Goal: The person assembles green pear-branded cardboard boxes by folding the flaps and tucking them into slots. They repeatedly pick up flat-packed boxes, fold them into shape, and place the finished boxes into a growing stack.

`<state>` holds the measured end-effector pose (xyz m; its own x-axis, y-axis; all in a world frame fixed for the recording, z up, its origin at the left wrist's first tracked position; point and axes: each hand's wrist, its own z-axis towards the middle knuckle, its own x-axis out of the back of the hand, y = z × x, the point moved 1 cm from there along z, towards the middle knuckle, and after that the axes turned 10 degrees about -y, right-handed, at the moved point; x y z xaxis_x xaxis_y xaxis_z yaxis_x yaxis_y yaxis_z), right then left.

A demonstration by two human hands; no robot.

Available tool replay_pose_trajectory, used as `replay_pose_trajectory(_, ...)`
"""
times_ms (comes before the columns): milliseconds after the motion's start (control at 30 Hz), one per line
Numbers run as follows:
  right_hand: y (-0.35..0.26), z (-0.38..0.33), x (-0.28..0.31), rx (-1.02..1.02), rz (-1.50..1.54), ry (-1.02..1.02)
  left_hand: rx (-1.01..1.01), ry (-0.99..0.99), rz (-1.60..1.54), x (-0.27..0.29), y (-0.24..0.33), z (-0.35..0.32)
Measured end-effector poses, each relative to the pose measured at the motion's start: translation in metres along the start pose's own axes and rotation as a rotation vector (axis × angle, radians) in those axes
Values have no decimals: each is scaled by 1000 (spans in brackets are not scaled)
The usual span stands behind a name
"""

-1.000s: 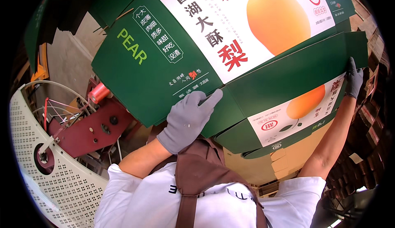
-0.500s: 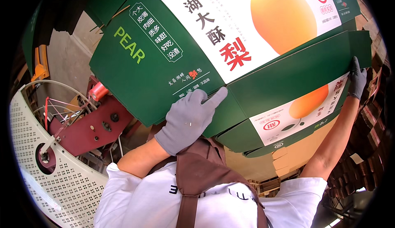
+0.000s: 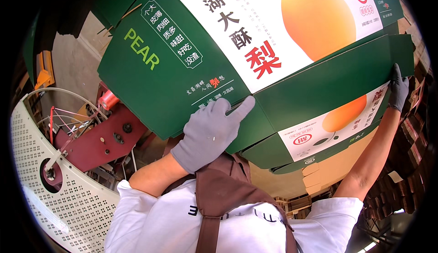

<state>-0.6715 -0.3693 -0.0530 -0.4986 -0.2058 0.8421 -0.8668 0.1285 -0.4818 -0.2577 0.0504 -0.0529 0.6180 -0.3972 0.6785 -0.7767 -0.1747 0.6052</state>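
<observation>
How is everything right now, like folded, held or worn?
Green cardboard: creased, held at its right
Left hand: gloved, against the cardboard, one finger stretched out
Right hand: gloved, gripping the cardboard's right side
White shirt: worn
Brown apron: worn over the shirt
Maroon machine: can't tell if it's running

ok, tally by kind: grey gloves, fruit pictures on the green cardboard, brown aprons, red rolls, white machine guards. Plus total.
Grey gloves: 2 (left hand, right hand)
Fruit pictures on green cardboard: 2 (large one, smaller one)
Brown apron: 1
Red roll: 1
White machine guard: 1
Total: 7
</observation>
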Motion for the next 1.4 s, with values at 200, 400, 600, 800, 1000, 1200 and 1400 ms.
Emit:
replay_pose_trajectory(200, -6, -3, -5, 19, 35, 15, -15, -41, 79, 3, -1, 3)
replay_pose_trajectory(400, -5, -4, -12, 93, 147, 52, -25, -132, 34, 18, 8, 10)
replay_pose_trajectory(600, -17, -20, -17, 5, 303, 89, -29, -197, 11, 22, 9, 12)
replay_pose_trajectory(800, -12, -18, -16, 83, 402, 78, -51, -186, 23, 21, 9, 15)
replay_pose_trajectory(1000, -11, -8, -24, 83, 370, 85, -40, -174, 12, 19, 9, 13)
replay_pose_trajectory(1200, -14, -6, -28, 33, 347, 75, -26, -177, 3, 18, 10, 14)
replay_pose_trajectory(1400, -15, -7, -28, 31, 318, 72, -24, -188, -1, 18, 9, 13)
